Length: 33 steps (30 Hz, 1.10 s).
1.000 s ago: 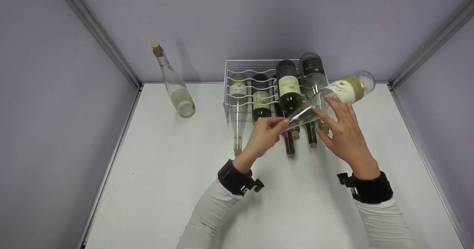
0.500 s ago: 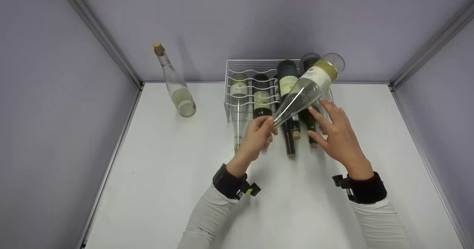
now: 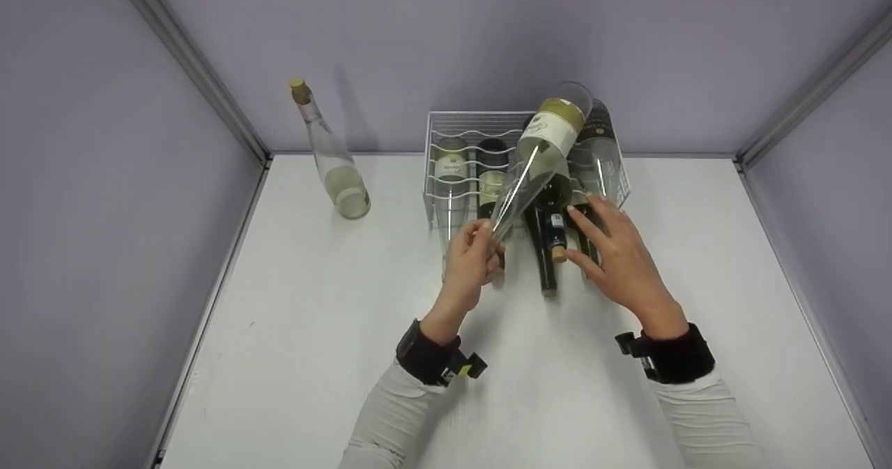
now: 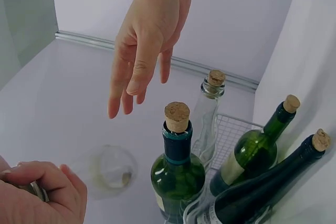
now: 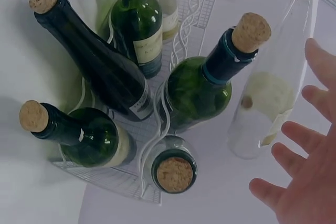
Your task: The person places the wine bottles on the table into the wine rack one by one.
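Note:
My left hand (image 3: pixel 465 263) grips the neck of a clear glass wine bottle (image 3: pixel 550 131) with a white and gold label. The bottle is held tilted over the right part of the white wire rack (image 3: pixel 446 122), its base up and away to the right. With fingers spread, my right hand (image 3: pixel 624 260) hovers by the corked necks at the rack's right and holds nothing; in the left wrist view it is apart from the bottles. A corked green wine bottle (image 5: pixel 197 90) lies in the upper row, beside a clear corked bottle (image 3: pixel 601 162). The held bottle's mouth is hidden by my fingers.
Other bottles lie in the rack's lower row, among them a dark one (image 5: pixel 94 61) and a clear one (image 3: pixel 451 169), corks facing me. Away to the left, a clear corked bottle (image 3: pixel 338 176) stands upright on the white table (image 3: pixel 293 357). A grey wall (image 3: pixel 390 44) rises behind the rack.
The held clear bottle has swung leftward and more in line with the rack, its base moving left and up. My left hand moved slightly left; my right hand shifted left, away from the bottle's side.

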Each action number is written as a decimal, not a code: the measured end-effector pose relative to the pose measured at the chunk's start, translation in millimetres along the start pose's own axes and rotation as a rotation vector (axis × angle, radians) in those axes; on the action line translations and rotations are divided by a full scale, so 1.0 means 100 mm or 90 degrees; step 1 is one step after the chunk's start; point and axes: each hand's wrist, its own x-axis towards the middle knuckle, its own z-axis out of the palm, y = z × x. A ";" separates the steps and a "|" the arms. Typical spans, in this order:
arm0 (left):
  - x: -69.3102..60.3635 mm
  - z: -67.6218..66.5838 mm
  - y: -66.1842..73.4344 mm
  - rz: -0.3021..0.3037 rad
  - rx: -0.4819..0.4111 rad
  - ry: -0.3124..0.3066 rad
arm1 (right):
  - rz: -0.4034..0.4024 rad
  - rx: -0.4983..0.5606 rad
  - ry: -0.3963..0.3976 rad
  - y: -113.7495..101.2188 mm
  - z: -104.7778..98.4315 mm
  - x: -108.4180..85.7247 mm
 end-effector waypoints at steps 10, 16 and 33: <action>0.01 -0.09 -0.07 0.005 0.006 0.065 | 0.044 0.009 -0.053 -0.10 0.09 0.08; 0.05 -0.13 -0.15 0.011 0.014 0.086 | 0.035 -0.005 -0.051 -0.10 0.14 0.12; 0.21 0.01 -0.40 -0.001 0.016 0.135 | 0.054 0.000 -0.070 -0.12 0.16 0.18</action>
